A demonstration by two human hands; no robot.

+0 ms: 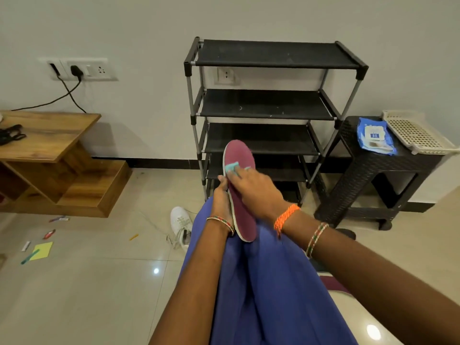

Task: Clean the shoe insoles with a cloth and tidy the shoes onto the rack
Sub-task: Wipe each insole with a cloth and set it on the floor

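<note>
Maroon insole (242, 215) gripped along its edge by the left hand (221, 195); the right hand (251, 185) presses a teal cloth (232, 168) onto it, fingers curled over the cloth.

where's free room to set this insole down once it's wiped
All visible shelves of the shoe rack look bare. The wooden unit's top is free right of the black item. The black stool is crowded by wipes pack and basket.

A pale wall (149, 26) is backing the room, glossy beige floor tiles (99, 282) are catching ceiling light, while a wooden shelf unit (49, 155) and dark wicker stool (373, 175) are standing either side.
</note>
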